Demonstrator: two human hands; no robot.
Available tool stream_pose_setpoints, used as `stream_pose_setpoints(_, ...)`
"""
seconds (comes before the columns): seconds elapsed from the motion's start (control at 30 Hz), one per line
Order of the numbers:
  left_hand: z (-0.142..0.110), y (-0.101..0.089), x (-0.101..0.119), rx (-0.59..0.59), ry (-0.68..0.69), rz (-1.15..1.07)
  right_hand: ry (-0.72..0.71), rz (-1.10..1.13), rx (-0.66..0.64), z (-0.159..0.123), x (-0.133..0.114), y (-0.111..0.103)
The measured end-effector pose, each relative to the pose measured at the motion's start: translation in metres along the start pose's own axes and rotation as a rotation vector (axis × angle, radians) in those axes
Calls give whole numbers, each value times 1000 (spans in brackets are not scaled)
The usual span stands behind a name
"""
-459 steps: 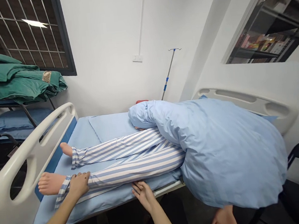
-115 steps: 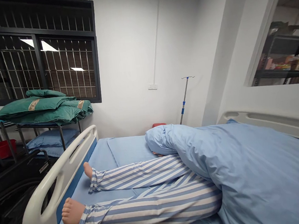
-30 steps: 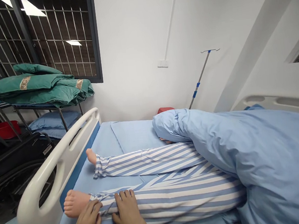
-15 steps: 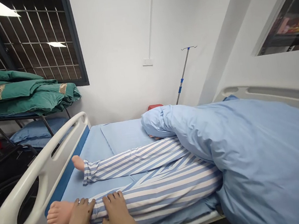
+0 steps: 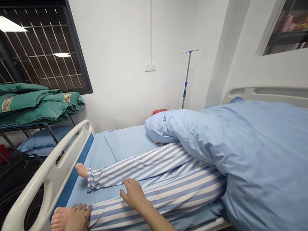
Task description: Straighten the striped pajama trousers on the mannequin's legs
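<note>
Okay so your left hand [image 5: 76, 222] is down around 7 o'clock in your view, forearm coming in from the bottom corner, palm down on the cuff of the manikin's near leg [image 5: 162, 199], right by the ankle. Your left fingers [image 5: 81, 210] are spread fairly wide and lie on the striped pyjama cloth, with the bare near foot [image 5: 61, 221] just off them at about 9 o'clock. Your right hand [image 5: 133, 194] sits around 6 o'clock, arm reaching in from the bottom and angled toward 10 o'clock, resting on the same leg further up the shin. Your right fingers [image 5: 128, 186] are a little curled, and I can't tell if they're pinching any cloth. The far leg [image 5: 137, 167] lies at about 12 o'clock from that hand, just past your fingertips, ending in a far foot [image 5: 81, 171] near the white bed rail [image 5: 45, 178]. Both legs are on a blue bed sheet [image 5: 104, 194], and a bunched blue duvet [image 5: 271, 158] covers the rest of the manikin off to your 3 o'clock.
</note>
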State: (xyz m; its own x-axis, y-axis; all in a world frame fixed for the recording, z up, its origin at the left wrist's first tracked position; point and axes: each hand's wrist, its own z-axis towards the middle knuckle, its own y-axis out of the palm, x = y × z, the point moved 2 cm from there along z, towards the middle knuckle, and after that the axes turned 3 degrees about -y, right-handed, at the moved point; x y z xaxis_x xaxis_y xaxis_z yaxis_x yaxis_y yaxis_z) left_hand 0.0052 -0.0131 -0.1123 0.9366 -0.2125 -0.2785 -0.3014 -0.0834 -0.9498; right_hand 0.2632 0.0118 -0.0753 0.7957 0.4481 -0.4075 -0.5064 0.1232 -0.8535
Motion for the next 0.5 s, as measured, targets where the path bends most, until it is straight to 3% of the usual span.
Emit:
stream_pose_setpoints(0.27, -6, -6, 8, -2, -8, -4, 182, -130, -125, -16, 8, 42)
stream_pose_setpoints(0.5, -7, -9, 10, -28, -18, -64, 188, -141, -114, -15, 9, 42)
